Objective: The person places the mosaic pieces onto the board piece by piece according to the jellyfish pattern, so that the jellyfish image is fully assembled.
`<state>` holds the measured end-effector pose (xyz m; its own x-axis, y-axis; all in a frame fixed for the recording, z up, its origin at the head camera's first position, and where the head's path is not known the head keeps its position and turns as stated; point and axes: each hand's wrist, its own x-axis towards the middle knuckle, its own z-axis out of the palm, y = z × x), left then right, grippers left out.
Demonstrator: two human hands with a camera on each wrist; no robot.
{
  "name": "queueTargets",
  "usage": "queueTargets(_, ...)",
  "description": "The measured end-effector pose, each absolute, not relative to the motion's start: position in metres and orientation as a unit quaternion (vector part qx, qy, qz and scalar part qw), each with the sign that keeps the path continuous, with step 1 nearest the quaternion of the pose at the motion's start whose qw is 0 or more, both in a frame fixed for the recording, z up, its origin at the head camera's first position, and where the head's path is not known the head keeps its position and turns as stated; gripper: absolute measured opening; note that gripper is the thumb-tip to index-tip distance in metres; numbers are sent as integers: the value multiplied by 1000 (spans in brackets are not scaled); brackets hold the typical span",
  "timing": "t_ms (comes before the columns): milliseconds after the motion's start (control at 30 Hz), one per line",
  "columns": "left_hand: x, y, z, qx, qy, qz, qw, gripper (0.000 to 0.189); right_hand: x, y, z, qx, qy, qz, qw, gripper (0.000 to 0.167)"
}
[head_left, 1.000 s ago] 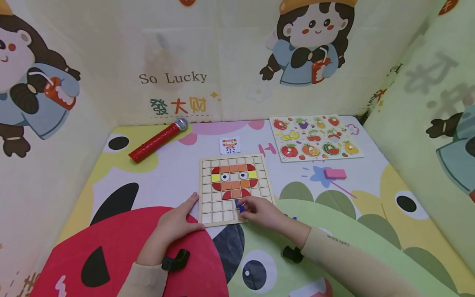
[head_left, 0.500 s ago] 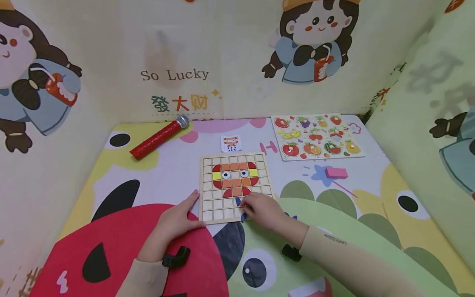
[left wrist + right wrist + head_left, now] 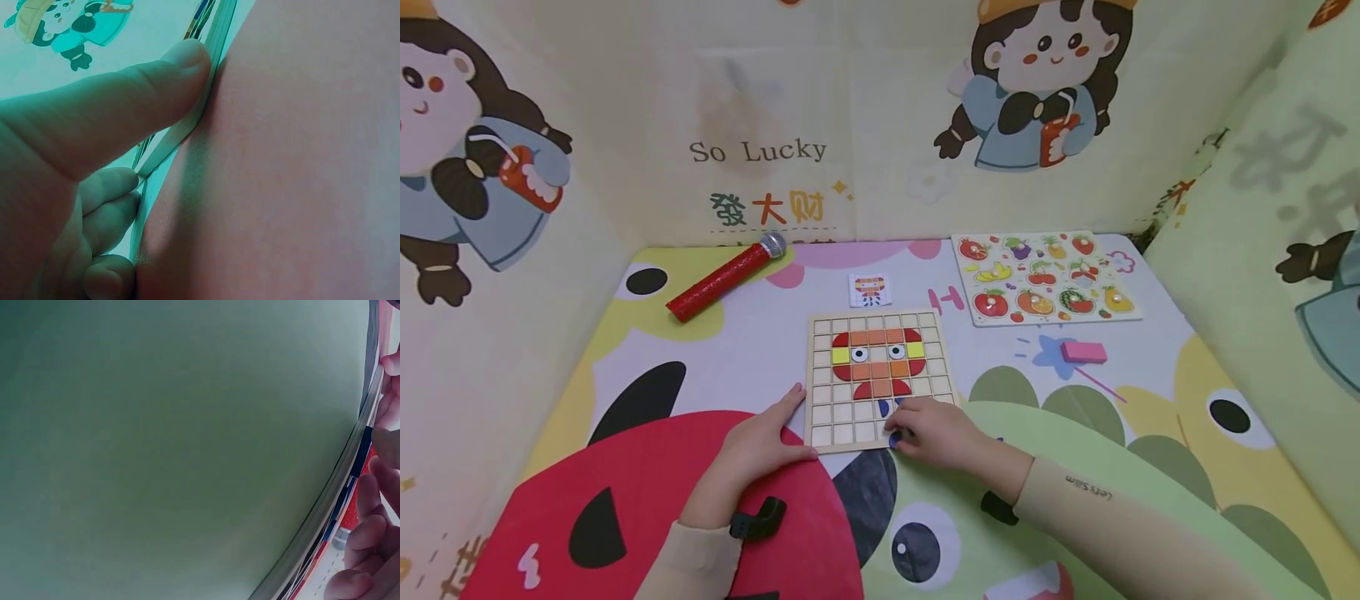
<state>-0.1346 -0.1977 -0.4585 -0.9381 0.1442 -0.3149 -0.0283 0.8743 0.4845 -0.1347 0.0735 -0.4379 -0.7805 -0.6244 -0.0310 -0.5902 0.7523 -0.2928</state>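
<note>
A wooden grid board (image 3: 842, 414) lies flat on the table, bearing a face pattern of red, orange and yellow tiles (image 3: 878, 336) with two eye tiles. My left hand (image 3: 751, 454) rests against the board's lower-left corner, its straight thumb (image 3: 144, 94) along the front edge and its fingers by the left side. Over the lower right of the grid, my right hand (image 3: 942, 433) pinches a small blue tile (image 3: 894, 440) near the front edge. One blue tile (image 3: 883, 408) lies in a cell below the face; another blue tile (image 3: 899, 402) beside it is partly covered by the fingers.
A pattern card (image 3: 870, 290) lies behind the board. Farther out are a red microphone (image 3: 721, 279) at back left, a fruit puzzle board (image 3: 1047, 279) at back right and a pink block (image 3: 1084, 352). More blue (image 3: 1000, 440) shows past my right wrist.
My right hand has shifted slightly toward the board's front edge. A second blue tile now shows beside the first below the face. My left hand keeps its place at the corner.
</note>
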Motion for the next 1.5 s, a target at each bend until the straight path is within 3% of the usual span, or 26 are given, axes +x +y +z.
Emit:
queueTargets(267,-133,-196,-456,37,954,244,169,107,-135,73,-441,-325,934,-122,84,21)
queueTargets(600,-134,-195,-458,25,951,253,175,109,-136,72,-441,-306,939,-137,80,11)
queueTargets(933,-133,-195,-457,26,951,252,174,109,-137,72,-439,-294,933,-180,107,28)
queueTargets(1267,-133,-196,-457,35,953,249,171,108,-137,74,-440,-293,928,-218,71,17)
queueTargets(1500,-134,-196,-457,31,952,252,173,109,-139,74,-440,-271,928,-242,87,18)
